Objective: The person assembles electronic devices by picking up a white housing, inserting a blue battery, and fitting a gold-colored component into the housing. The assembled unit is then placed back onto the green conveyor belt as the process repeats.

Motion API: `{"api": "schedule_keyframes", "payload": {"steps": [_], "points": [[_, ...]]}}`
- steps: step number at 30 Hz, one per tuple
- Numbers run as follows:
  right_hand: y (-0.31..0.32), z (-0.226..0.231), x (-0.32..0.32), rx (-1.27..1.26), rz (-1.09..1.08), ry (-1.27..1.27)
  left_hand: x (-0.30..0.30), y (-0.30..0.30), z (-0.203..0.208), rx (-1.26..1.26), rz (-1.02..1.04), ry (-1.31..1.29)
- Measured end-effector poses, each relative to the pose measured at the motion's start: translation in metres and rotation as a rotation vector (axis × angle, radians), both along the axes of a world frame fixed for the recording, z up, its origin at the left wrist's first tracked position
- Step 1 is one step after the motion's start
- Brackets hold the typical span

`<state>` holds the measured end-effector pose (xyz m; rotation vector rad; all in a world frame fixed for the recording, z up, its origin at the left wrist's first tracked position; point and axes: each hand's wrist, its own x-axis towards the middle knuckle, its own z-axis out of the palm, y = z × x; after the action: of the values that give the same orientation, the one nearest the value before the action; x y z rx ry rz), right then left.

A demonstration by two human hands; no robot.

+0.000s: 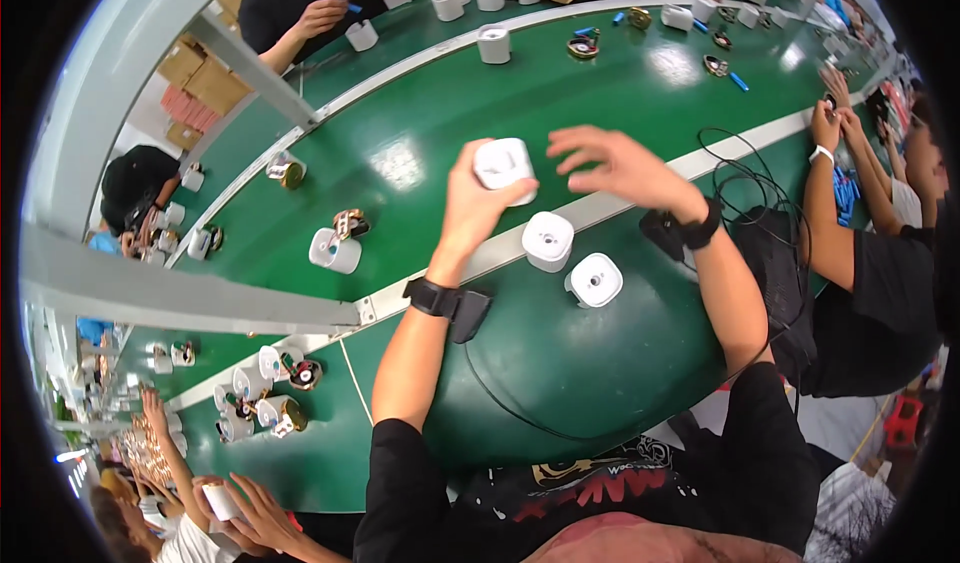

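My left hand [472,195] is closed around a white plastic housing [503,166], a rounded-square cup shape, raised above the pale rail of the green bench. To its right my right hand [622,168] hovers with fingers apart and nothing in them. Just below the hands, a white housing [548,243] with a small hole in its top stands by the rail. A second white housing [594,281] sits a little nearer to me, showing a dark round hole at its centre. Both of my wrists wear black straps with small black boxes.
Beyond the rail runs a green conveyor belt [450,103] with a lone white housing [493,45] and an opened unit [336,251]. Several opened units [262,393] stand at the left. A black bag [775,293] and looped cable [735,178] lie right. Co-workers sit around; a metal post [220,288] crosses left.
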<state>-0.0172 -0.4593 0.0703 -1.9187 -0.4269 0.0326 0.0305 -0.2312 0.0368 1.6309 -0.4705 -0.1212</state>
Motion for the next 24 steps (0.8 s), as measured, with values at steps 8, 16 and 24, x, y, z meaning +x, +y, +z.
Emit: {"api": "schedule_keyframes", "payload": {"steps": [8,16,24], "points": [[-0.131,-0.074,0.118,-0.487,-0.651,0.023,0.009,-0.001,-0.041,0.159,0.171,-0.116],[-0.150,-0.107,0.247,-0.696,-0.619,-0.544,0.007,0.013,-0.029,0.178,0.254,-0.058],[-0.129,-0.101,0.238,-0.763,-0.518,-0.148,0.002,0.021,-0.035,0.275,0.329,-0.167]]}}
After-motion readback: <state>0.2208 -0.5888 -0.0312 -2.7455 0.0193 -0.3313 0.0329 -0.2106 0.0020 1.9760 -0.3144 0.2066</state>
